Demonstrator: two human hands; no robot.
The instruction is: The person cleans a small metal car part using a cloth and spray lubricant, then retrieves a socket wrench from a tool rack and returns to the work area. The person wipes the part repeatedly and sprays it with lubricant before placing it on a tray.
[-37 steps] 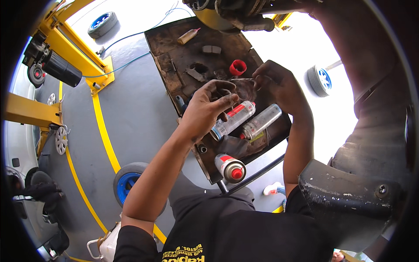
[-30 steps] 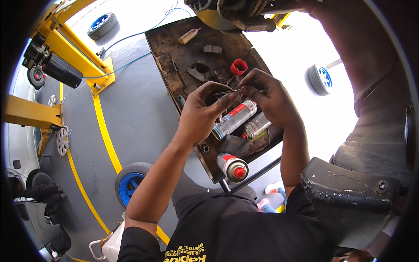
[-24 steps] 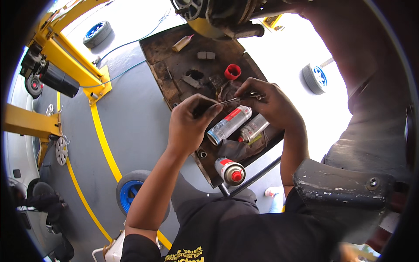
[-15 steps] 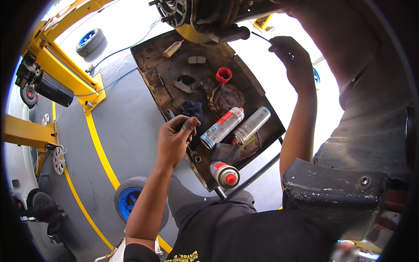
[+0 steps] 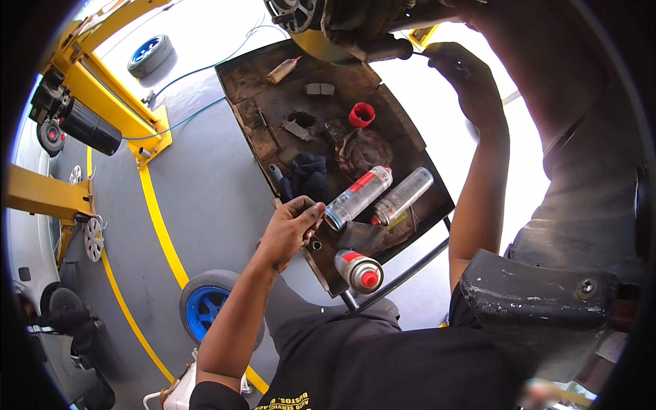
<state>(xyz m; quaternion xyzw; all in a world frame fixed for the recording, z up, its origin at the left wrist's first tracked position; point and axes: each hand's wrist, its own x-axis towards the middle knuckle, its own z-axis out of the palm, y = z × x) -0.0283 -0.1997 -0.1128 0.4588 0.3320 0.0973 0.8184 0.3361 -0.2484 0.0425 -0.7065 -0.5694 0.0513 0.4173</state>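
At the upper right, my right hand (image 5: 462,82) is closed on a thin dark rod (image 5: 419,54). The rod's far end meets the open end of a dark cylindrical part (image 5: 391,49) on the wheel hub assembly (image 5: 301,14); whether it goes inside is not clear. My left hand (image 5: 292,229) is closed, thumb pressed to the fingers, above the left edge of a worn work cart (image 5: 273,106). Anything inside that pinch is hidden. Beside it lie a spray can with a red band (image 5: 359,195), a socket (image 5: 315,244) and a dark blue cloth (image 5: 305,176).
The cart also bears another spray can (image 5: 403,197), an upright can with a red nozzle (image 5: 360,272), a red ring-shaped cap (image 5: 361,115), a brake pad (image 5: 320,89) and a small bottle (image 5: 283,70). A blue-rimmed wheel (image 5: 205,311) and yellow lift post (image 5: 113,96) stand left.
The rod in my right hand has come up to the cylindrical part's end. My left hand has shifted right and down, nearer the spray cans. The whole view has shifted slightly.
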